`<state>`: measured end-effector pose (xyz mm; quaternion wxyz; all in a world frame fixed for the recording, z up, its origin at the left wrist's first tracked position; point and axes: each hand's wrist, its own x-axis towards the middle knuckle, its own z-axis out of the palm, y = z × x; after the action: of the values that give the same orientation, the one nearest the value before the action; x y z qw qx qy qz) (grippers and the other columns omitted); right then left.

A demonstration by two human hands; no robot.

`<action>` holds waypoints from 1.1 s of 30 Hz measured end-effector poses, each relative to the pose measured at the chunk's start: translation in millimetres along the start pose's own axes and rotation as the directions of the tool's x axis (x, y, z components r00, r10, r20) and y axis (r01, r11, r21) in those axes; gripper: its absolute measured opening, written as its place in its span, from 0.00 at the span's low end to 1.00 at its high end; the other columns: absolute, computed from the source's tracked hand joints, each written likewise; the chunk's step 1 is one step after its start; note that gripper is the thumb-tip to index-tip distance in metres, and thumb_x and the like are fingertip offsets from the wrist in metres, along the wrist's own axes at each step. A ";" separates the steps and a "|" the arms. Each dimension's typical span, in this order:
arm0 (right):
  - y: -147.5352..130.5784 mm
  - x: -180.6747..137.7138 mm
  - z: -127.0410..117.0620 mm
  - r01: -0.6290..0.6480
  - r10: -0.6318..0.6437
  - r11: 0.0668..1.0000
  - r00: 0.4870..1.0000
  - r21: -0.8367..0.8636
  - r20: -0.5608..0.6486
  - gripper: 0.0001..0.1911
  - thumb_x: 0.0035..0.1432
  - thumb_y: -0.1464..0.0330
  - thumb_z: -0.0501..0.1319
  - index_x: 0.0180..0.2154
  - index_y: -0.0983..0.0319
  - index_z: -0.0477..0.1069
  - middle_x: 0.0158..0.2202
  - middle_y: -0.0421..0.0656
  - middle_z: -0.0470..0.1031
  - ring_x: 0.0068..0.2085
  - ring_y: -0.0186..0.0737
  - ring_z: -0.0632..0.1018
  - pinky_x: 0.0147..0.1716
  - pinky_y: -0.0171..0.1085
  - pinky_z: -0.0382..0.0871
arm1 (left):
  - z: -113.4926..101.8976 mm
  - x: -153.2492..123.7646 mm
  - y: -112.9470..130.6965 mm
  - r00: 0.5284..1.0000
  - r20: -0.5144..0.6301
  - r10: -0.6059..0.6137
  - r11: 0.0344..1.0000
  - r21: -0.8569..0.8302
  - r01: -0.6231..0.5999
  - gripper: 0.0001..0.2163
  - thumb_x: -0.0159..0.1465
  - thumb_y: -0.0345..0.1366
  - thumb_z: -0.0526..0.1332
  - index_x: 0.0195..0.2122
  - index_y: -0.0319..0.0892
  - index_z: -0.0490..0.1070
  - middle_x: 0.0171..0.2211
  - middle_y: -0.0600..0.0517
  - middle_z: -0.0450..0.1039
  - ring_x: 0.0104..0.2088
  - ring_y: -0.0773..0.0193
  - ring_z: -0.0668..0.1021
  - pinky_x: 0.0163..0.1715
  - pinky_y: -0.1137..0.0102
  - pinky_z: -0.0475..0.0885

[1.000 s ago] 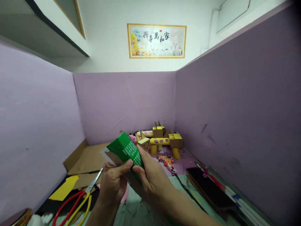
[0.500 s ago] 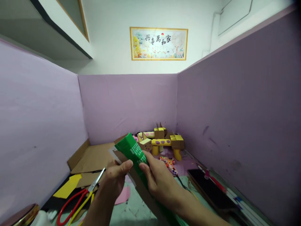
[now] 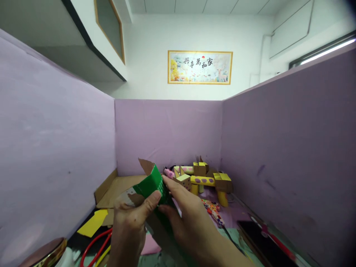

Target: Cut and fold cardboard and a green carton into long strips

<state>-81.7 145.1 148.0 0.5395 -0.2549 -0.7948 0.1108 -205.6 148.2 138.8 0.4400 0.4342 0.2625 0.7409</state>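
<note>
Both of my hands grip a green printed carton (image 3: 151,184) above the table, its brown cardboard flap standing open at the top. My left hand (image 3: 130,222) pinches it from the left, thumb pressed on the green face. My right hand (image 3: 187,218) wraps it from the right, fingers closed along its side. The carton's lower part is hidden behind my hands.
Yellow-and-purple cardboard animal figures (image 3: 204,180) stand at the back right corner. Flat cardboard sheets (image 3: 116,186), a yellow paper piece (image 3: 93,223) and red-handled scissors (image 3: 96,247) lie at left. A black tablet (image 3: 263,244) lies at right. Purple partition walls (image 3: 289,155) enclose the table.
The view has tilted up and shifted, so things sit lower and further right. The carton's top flap has opened, and my right fingers have moved up along its side.
</note>
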 end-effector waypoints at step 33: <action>-4.5 -10.5 -9.2 -0.205 0.201 0.933 0.979 0.297 0.043 0.23 0.47 0.82 0.57 0.42 0.57 0.75 0.32 0.38 0.78 0.34 0.38 0.77 0.34 0.34 0.70 | 5.7 -2.6 -2.1 0.960 0.271 -0.065 0.998 0.019 0.062 0.04 0.41 0.27 0.69 0.19 0.39 0.76 0.16 0.55 0.70 0.19 0.69 0.71 0.20 0.76 0.66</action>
<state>-71.6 134.9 145.2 0.5527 -0.2500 -0.7415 0.2868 -199.2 147.0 138.9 0.4932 0.5250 0.2173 0.6587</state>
